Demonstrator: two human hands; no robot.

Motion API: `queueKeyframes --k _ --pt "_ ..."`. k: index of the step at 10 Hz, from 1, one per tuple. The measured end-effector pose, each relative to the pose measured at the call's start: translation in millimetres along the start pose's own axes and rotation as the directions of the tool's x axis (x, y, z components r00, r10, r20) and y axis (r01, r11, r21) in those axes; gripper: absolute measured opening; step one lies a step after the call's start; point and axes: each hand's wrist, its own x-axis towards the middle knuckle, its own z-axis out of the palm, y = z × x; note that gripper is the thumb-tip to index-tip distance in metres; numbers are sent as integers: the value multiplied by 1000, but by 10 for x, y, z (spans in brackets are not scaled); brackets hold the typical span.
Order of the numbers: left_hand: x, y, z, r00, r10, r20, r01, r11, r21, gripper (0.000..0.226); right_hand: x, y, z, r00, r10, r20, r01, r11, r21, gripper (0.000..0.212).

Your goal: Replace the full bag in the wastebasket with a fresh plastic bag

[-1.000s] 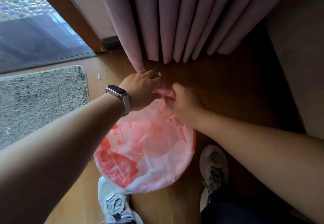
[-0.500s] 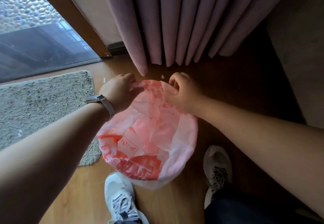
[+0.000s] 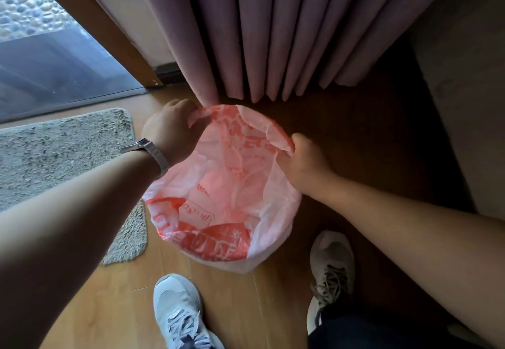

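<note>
A white plastic bag with red-orange print is spread open over a round wastebasket on the wooden floor; the basket itself is hidden under the plastic. My left hand, with a watch on the wrist, pinches the bag's rim at the far left. On the right side my right hand grips the rim, fingers curled round the plastic. The bag's mouth gapes between the two hands, with crumpled plastic showing inside.
Mauve curtains hang just behind the bag. A shaggy grey mat lies to the left, a glass door beyond it. My two sneakers stand close below the basket. A dark furniture edge is on the right.
My hands, together at the bag's far edge a second ago, have drawn apart along the rim. The bag's mouth has widened, and my right hand has come down the right side.
</note>
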Motion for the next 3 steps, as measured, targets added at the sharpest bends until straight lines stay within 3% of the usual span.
queueKeyframes --k 1,2,3 --pt "41 24 -39 998 49 46 -50 998 24 31 -79 -30 -41 999 28 35 -28 1000 4 11" --pt "-44 195 -292 988 82 132 -88 995 42 38 -291 -157 -215 990 80 117 -71 994 -80 30" --pt "-130 380 -648 986 136 95 -141 988 54 42 -453 -341 -565 991 56 125 -33 983 -180 48"
